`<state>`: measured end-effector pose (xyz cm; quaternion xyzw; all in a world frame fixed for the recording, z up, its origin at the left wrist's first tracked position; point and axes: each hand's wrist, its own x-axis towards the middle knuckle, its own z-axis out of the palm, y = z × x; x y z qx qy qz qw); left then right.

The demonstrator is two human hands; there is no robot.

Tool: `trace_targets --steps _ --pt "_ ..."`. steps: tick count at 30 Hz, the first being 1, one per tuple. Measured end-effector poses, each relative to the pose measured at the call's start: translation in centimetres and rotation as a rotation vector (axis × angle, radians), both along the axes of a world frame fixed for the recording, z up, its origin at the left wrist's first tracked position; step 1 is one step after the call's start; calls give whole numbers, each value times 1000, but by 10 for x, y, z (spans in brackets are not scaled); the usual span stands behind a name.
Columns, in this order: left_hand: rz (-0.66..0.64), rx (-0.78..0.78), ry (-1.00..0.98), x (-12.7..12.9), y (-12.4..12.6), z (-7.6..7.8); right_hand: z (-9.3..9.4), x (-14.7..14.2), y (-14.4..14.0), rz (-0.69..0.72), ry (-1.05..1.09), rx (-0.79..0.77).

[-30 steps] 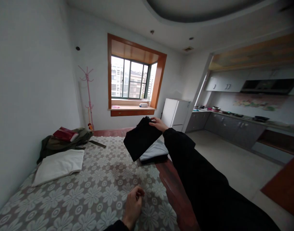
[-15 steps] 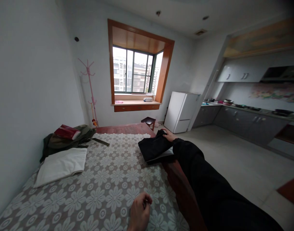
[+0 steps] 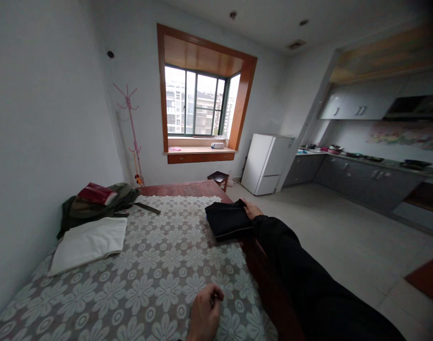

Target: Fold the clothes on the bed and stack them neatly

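Note:
A black garment, folded into a flat rectangle, lies at the right edge of the table by the flowered lace tablecloth. My right hand has its fingers closed on the garment's far right corner; the fingertips are partly hidden by the fabric. Nearer to me, my left hand rests over the tablecloth with its fingers curled in. Nothing shows inside it, and it is apart from the garment.
A folded white cloth lies on the left, beside a dark green bag with a red packet on top. Beyond the table stand a small stool, a white refrigerator and a pink coat rack.
My right hand has brought the raised part of the black garment down and rightward, so it now lies flatter and squarer. My left hand has stayed in place.

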<state>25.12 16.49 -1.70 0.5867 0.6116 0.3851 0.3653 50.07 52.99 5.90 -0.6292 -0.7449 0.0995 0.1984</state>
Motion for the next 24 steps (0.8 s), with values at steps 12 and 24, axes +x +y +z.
trace_targets --steps 12,24 --pt "-13 -11 -40 -1 -5 9 -16 -4 2 -94 -107 -3" --pt "-5 -17 -4 -1 -4 5 -18 10 17 -97 -119 -22"
